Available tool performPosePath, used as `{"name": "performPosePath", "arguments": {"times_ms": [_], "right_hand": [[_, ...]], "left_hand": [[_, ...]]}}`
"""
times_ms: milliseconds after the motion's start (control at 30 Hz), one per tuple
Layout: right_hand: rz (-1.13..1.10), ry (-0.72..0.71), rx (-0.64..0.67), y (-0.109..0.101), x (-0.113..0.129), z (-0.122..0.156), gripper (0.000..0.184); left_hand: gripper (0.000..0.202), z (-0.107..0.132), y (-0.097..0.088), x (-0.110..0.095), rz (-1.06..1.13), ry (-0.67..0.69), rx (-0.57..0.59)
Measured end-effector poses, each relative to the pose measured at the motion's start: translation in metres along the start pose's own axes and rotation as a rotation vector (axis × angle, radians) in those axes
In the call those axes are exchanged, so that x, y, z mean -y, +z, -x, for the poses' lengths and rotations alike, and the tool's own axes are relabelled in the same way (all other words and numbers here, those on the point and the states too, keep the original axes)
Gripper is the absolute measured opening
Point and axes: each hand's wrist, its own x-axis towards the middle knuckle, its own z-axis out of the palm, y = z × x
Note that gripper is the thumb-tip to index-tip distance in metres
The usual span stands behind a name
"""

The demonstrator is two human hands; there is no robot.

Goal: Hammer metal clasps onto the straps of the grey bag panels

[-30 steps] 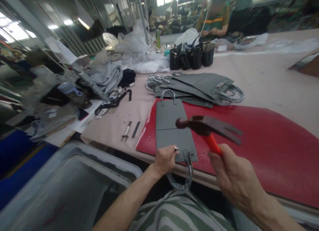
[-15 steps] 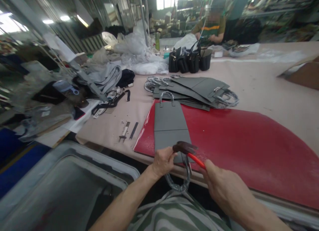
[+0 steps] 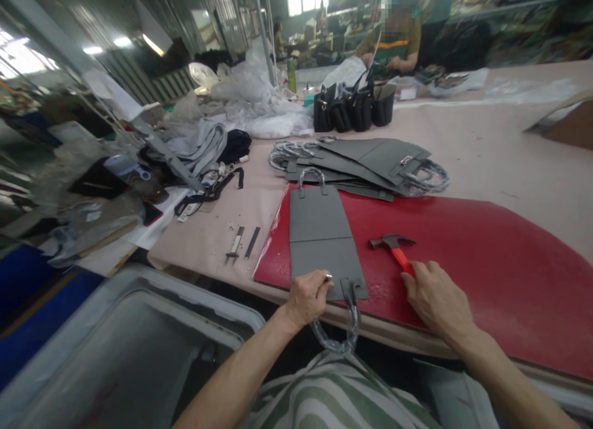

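A grey bag panel (image 3: pixel 322 222) lies on the red mat (image 3: pixel 463 262), with a plastic-wrapped handle at each end. Its near handle (image 3: pixel 340 342) hangs over the table's front edge. My left hand (image 3: pixel 308 296) is closed over the panel's near left corner, pinching a short metal rod whose shiny end (image 3: pixel 328 276) shows above the fingers. What lies under that hand is hidden. To the right, my right hand (image 3: pixel 438 296) is wrapped around the red grip of a hammer (image 3: pixel 393 241). The hammer's head is low over the mat, right of the panel.
More grey panels (image 3: pixel 361 163) with wrapped handles are piled behind the mat. Two narrow metal tools (image 3: pixel 243 244) lie left of it. Black handbags (image 3: pixel 354 108) stand farther back, near a co-worker (image 3: pixel 393 46). A grey plastic bin (image 3: pixel 139 281) stands at the lower left.
My right hand has moved the hammer away from the left hand, rightward and onto or close over the mat. The left hand has stayed at the panel's near end.
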Motion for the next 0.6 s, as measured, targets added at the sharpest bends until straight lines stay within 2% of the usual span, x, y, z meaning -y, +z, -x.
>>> {"name": "performPosePath", "arguments": {"times_ms": [100,167,233,267,333,400,433,500,600], "right_hand": [[-0.104,-0.206,-0.107,0.009,0.026,0.007,0.035],[-0.241,-0.326,-0.078,0.021,0.051,0.016,0.041],[-0.299,-0.398,-0.032,0.034,0.073,0.026,0.047],[-0.296,-0.407,-0.017,0.04,0.081,0.031,0.05],[-0.276,-0.391,-0.003,0.048,0.09,0.038,0.055],[-0.28,-0.378,0.017,0.05,0.092,0.04,0.057],[-0.288,-0.377,0.03,0.05,0.091,0.04,0.057],[-0.3,-0.372,0.045,0.048,0.088,0.038,0.059],[-0.307,-0.368,0.043,0.047,0.086,0.038,0.061]], "left_hand": [[0.015,0.003,-0.001,-0.002,0.0,-0.032,0.026],[0.015,0.003,0.0,-0.004,0.022,-0.06,0.052],[0.015,-0.001,0.001,-0.005,0.104,-0.158,0.053],[0.016,-0.004,0.001,-0.004,0.186,-0.256,0.019],[0.02,-0.014,-0.003,0.004,0.409,-0.517,-0.143],[0.026,-0.025,-0.016,0.019,0.594,-0.74,-0.328],[0.03,-0.029,-0.025,0.029,0.623,-0.795,-0.378],[0.031,-0.035,-0.049,0.051,0.503,-0.819,-0.374],[0.024,-0.038,-0.085,0.082,-0.016,-0.79,-0.299]]}}
